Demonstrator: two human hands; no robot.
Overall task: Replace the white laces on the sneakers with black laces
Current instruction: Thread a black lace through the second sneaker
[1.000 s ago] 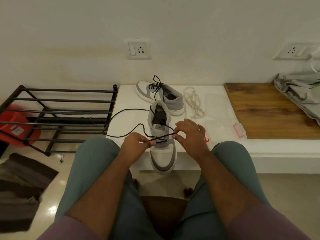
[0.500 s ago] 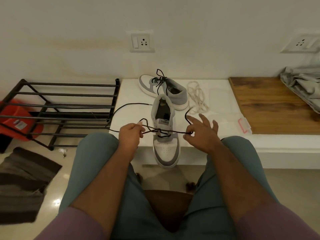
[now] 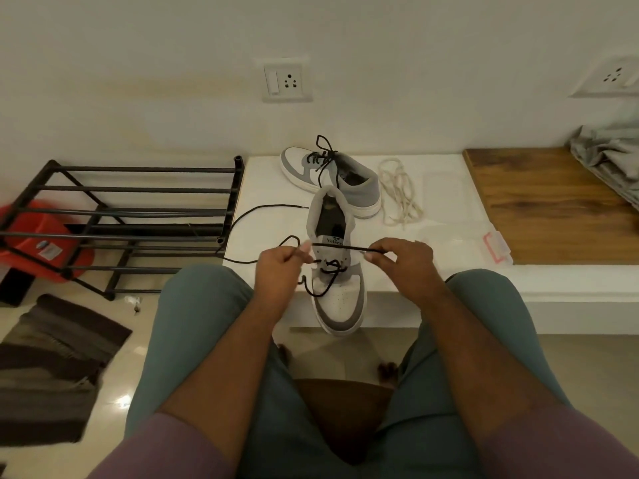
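1. The near sneaker (image 3: 337, 267), white and grey, lies on the white ledge (image 3: 269, 188) with its toe over the front edge, pointing to 6 o'clock, and its heel to 12 o'clock.
2. The left hand (image 3: 281, 267) sits just at 9 o'clock of this shoe, fingers curled round the black lace (image 3: 340, 248), thumb and forefinger pinching it.
3. The right hand (image 3: 403, 262) sits at 3 o'clock of the shoe, fingers curled, pinching the same lace near its tip.
4. Between the two hands the lace runs taut and nearly level across the tongue, just below the printed label.
5. Lower down, the lace is threaded through the eyelets nearest the toe, with a loose loop hanging toward 7 o'clock over the white toe box.
6. From the left hand the rest of the lace trails out toward 9 o'clock, curves off the ledge edge and comes back, its free end lying at about 10 o'clock of the shoe's heel.
7. The far sneaker (image 3: 330, 178) rests at 12 o'clock of the near one, on its sole, toe toward 10 o'clock, already laced in black and tied in a bow.
8. The white laces (image 3: 399, 191) lie in a loose heap at 3 o'clock of the far sneaker, just beside its heel.
9. A clear plastic packet (image 3: 484, 243) with a red mark lies at 3 o'clock of the right hand, near the wooden board (image 3: 553, 202).
10. A black metal shoe rack (image 3: 138, 216) stands on the floor at 9 o'clock of the ledge.
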